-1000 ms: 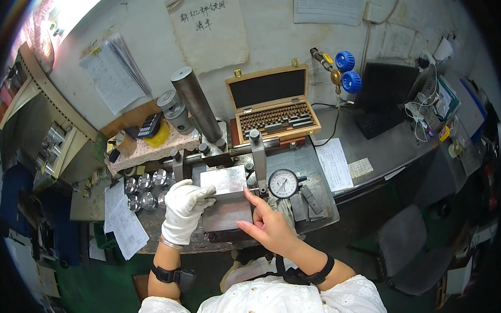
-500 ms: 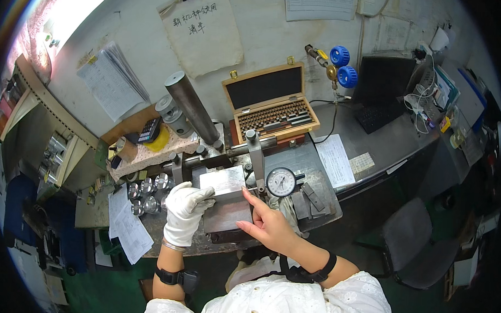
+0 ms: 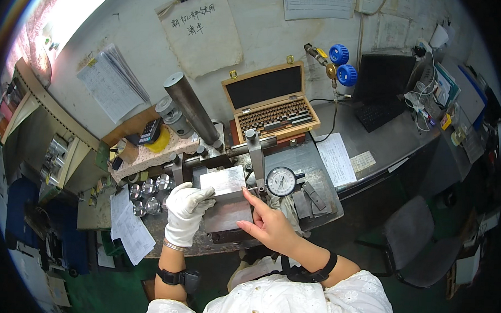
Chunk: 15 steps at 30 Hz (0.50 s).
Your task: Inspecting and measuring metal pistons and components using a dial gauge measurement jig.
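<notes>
1. Your gloved left hand [image 3: 187, 209] clamps over the left end of the grey metal block [image 3: 223, 184], fingers curled on top.
2. Your bare right hand [image 3: 266, 223] lies open, fingertips pressed to the block's right side, gripping nothing.
3. The block sits mid-worktop [image 3: 320, 211], near its front edge.
4. The dial gauge [image 3: 281, 181] stands just right of the block, and the open wooden case [image 3: 270, 102] sits toward the back edge.
</notes>
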Available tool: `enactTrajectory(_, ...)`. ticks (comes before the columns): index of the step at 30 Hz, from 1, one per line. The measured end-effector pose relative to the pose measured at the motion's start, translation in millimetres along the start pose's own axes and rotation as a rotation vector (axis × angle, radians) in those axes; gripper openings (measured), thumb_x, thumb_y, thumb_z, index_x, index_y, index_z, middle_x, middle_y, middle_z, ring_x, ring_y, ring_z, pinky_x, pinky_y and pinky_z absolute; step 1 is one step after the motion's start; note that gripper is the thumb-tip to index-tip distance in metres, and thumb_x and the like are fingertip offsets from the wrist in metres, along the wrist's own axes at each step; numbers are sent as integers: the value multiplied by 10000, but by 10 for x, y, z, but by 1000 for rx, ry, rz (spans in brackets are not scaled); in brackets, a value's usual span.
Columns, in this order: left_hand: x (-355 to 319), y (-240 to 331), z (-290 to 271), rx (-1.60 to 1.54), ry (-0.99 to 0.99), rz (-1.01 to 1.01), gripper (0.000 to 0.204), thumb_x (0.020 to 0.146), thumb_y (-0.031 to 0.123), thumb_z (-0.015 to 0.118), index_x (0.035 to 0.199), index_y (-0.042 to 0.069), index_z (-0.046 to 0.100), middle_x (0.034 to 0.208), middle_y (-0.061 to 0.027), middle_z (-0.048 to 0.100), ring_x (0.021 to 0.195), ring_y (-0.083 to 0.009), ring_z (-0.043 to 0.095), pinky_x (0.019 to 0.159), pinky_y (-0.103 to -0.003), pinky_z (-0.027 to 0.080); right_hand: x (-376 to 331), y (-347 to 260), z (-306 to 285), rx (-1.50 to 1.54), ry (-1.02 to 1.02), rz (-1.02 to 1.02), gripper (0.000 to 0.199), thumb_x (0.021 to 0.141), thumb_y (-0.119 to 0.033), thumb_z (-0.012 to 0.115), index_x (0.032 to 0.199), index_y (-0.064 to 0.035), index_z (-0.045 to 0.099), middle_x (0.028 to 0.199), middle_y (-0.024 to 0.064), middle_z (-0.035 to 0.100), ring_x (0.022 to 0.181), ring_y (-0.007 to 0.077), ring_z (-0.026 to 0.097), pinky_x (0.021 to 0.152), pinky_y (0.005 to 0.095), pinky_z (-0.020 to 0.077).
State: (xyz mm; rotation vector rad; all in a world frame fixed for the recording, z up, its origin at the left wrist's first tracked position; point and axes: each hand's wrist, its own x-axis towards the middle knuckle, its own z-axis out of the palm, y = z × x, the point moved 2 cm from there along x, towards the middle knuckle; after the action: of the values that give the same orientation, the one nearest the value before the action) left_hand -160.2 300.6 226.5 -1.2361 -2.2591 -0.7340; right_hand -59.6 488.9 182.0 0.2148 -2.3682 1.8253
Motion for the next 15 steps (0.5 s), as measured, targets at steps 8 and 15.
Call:
enactTrajectory(8, -17, -10, 2, 16, 0, 17, 325, 659, 81, 745, 964, 128, 645, 780, -11, 680, 730, -193, 646, 833, -386, 474, -74, -113, -221, -463, 414, -483, 425, 771, -189, 710, 1168, -79, 605, 578, 26, 481, 490, 180, 462, 496, 314, 379)
enactTrajectory(15, -60, 7, 1, -15, 25, 6, 304, 664, 65, 713, 958, 130, 667, 762, 10, 680, 705, -171, 648, 837, -368, 459, 33, -141, -759, -575, 513, -265, 495, 718, -283, 734, 1150, -79, 606, 1114, 120, 493, 1047, 311, 398, 906, 426, 337)
